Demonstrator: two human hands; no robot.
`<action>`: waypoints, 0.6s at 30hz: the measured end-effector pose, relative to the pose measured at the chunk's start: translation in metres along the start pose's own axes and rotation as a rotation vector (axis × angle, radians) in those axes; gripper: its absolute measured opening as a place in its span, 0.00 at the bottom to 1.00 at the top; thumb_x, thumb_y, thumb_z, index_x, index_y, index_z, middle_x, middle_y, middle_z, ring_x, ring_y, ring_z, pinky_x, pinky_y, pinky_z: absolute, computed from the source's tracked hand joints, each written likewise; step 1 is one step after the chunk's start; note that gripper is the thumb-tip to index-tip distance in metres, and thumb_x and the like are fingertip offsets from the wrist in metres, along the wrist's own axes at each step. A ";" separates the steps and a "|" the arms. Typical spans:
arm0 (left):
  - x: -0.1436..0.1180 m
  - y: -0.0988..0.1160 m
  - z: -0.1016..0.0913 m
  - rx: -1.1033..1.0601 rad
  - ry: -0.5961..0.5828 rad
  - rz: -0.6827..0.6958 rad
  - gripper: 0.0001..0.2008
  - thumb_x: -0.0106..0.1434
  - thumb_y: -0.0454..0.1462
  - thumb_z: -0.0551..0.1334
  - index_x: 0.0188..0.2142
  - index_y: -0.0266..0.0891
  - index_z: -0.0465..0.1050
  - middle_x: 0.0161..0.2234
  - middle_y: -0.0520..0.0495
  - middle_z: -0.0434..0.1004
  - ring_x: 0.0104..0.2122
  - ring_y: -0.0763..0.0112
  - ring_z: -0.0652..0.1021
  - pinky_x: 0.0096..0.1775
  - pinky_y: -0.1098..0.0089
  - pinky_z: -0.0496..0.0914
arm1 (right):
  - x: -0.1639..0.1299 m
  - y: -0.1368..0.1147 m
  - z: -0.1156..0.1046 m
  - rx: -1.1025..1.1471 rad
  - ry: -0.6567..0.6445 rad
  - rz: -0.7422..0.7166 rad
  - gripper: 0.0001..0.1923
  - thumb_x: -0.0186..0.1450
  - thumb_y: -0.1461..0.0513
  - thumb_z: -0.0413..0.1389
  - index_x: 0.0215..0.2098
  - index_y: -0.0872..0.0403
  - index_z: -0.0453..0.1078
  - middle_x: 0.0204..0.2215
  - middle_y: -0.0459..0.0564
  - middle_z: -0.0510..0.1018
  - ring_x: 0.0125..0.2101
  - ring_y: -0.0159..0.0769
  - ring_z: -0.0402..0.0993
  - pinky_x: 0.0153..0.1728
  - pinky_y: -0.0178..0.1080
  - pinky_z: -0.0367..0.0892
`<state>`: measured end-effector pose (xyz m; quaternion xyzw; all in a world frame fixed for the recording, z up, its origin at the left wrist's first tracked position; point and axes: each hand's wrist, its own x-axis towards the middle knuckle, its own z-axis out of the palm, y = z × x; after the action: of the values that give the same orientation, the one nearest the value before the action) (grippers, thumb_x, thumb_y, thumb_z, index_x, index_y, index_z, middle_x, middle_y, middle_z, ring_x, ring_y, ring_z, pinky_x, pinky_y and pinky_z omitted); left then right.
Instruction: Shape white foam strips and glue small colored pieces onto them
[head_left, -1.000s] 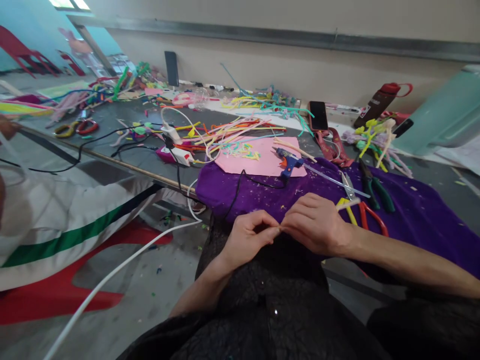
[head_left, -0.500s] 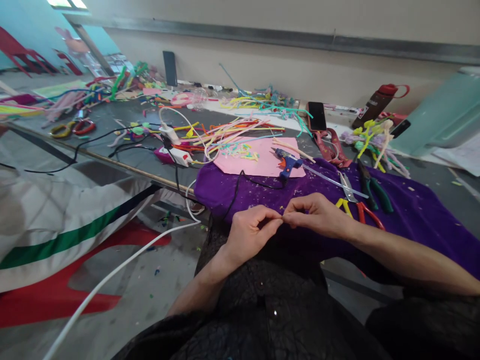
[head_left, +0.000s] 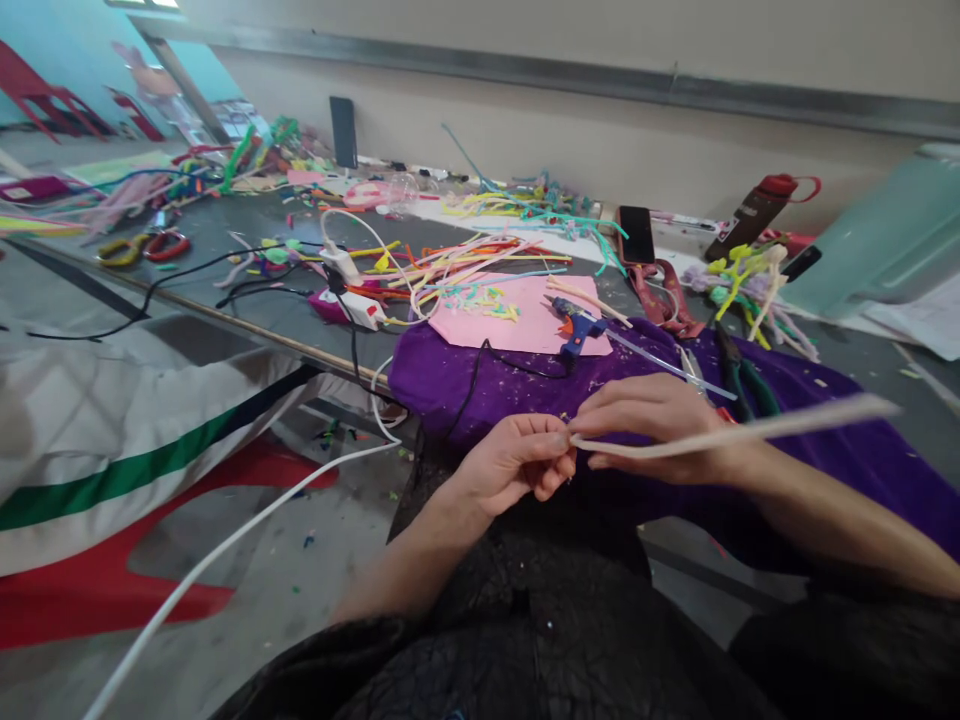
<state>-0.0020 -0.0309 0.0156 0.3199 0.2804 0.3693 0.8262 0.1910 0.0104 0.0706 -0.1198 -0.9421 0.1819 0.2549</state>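
Observation:
My left hand [head_left: 517, 462] pinches the near end of a long cream pipe cleaner [head_left: 750, 429] at the table's front edge. My right hand [head_left: 660, 425] lies along the same strip, thumb and fingers closed on it just to the right of the left fingertips. The strip runs out to the right over my right forearm, blurred. Both hands hover over a purple cloth [head_left: 862, 450]. A blue glue gun [head_left: 576, 325] rests just beyond the hands, on the edge of a pink sheet [head_left: 517, 325].
Scissors [head_left: 694, 368] and green-handled pliers [head_left: 746, 385] lie right of the glue gun. Coloured pipe cleaners [head_left: 465, 260], a power strip [head_left: 349, 305] with cables, a phone [head_left: 637, 232] and a bottle [head_left: 757, 210] crowd the grey table. A white cable [head_left: 225, 545] and a striped cloth [head_left: 112, 440] hang on the left.
The cream strip, hidden between the fingertips before, now stretches out to the right over my right forearm. My right hand has opened flatter along it; my left hand stays put.

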 end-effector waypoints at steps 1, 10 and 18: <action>0.000 0.000 0.001 0.006 0.001 -0.001 0.11 0.48 0.38 0.66 0.25 0.33 0.67 0.17 0.51 0.72 0.12 0.81 0.68 0.13 0.81 0.58 | 0.000 -0.004 0.003 -0.098 0.020 -0.021 0.09 0.60 0.63 0.56 0.39 0.56 0.70 0.33 0.52 0.77 0.32 0.31 0.72 0.32 0.34 0.66; -0.002 -0.004 0.007 0.212 0.101 0.176 0.11 0.51 0.40 0.65 0.28 0.35 0.67 0.19 0.53 0.72 0.14 0.81 0.68 0.17 0.79 0.62 | 0.000 -0.013 0.005 -0.245 -0.039 0.106 0.08 0.64 0.63 0.49 0.33 0.56 0.70 0.27 0.51 0.75 0.26 0.32 0.69 0.26 0.35 0.61; -0.005 -0.012 0.000 1.309 0.454 1.125 0.02 0.56 0.33 0.60 0.30 0.39 0.72 0.29 0.48 0.77 0.31 0.72 0.76 0.37 0.71 0.69 | 0.004 -0.007 0.027 0.647 0.130 0.770 0.12 0.60 0.57 0.52 0.23 0.56 0.63 0.17 0.42 0.66 0.16 0.25 0.61 0.17 0.30 0.56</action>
<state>0.0005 -0.0409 0.0081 0.7369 0.3936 0.5405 0.0992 0.1726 -0.0027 0.0535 -0.3845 -0.7071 0.5375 0.2514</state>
